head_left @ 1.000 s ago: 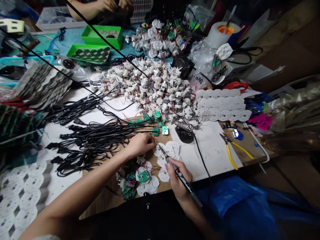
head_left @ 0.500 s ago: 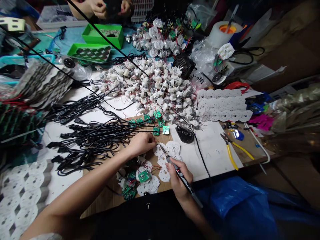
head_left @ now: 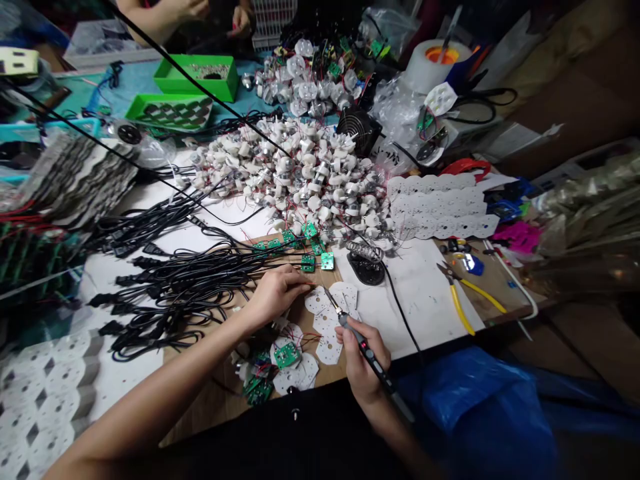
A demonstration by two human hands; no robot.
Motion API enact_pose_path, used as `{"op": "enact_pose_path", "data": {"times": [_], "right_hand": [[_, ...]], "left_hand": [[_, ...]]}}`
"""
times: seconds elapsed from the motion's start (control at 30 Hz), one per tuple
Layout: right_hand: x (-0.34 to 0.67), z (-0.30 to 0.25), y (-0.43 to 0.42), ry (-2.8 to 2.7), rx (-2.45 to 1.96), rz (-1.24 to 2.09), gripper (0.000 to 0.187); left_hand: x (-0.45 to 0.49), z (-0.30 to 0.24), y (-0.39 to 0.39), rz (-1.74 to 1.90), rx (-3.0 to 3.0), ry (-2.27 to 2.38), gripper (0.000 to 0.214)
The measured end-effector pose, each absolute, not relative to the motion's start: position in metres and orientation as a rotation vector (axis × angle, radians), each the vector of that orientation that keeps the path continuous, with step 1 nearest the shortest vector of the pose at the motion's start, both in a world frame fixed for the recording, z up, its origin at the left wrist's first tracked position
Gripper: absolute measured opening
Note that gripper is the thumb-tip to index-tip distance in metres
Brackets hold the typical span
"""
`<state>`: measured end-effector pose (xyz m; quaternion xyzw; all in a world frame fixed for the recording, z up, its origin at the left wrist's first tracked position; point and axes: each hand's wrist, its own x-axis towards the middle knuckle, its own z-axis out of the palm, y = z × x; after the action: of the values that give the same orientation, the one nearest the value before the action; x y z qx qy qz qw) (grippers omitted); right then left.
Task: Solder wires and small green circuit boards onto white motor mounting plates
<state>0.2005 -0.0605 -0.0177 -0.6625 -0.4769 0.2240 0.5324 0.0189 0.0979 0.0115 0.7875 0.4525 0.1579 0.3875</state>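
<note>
My right hand (head_left: 367, 353) is closed around a grey soldering iron (head_left: 367, 350), its tip pointing up and left over white scalloped circuit boards (head_left: 329, 343). My left hand (head_left: 280, 290) pinches what looks like a thin red wire (head_left: 309, 284) at the left edge of those boards; the fingertips are partly hidden. Small green circuit boards (head_left: 327, 261) with black cords lie just beyond my left hand. Nearer my body, another green board (head_left: 287, 355) rests on white round boards (head_left: 303, 375) with red wires.
A soldering iron stand (head_left: 366, 267) with a coil is right of centre. Behind it spreads a heap of white parts (head_left: 300, 167). Black power cords (head_left: 185, 280) lie left; yellow-handled cutters (head_left: 463, 307) lie right. Across the table are another person's hands (head_left: 240, 23) and green trays (head_left: 225, 83).
The soldering iron tip has shifted slightly right and down, with my right hand. My left hand has moved slightly left, its fingers more extended. The whole view has shifted a little.
</note>
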Motion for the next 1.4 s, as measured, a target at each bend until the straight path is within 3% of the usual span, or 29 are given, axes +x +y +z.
{"op": "enact_pose_path", "data": {"times": [0.57, 1.4], "right_hand": [[0.202, -0.013, -0.060, -1.241, -1.610, 0.538, 0.017], [0.200, -0.011, -0.056, -1.350, -1.588, 0.535, 0.015]], "left_hand": [[0.030, 0.015, 0.102, 0.188, 2.132, 1.215, 0.010], [0.032, 0.012, 0.102, 0.186, 2.170, 1.197, 0.011]]}}
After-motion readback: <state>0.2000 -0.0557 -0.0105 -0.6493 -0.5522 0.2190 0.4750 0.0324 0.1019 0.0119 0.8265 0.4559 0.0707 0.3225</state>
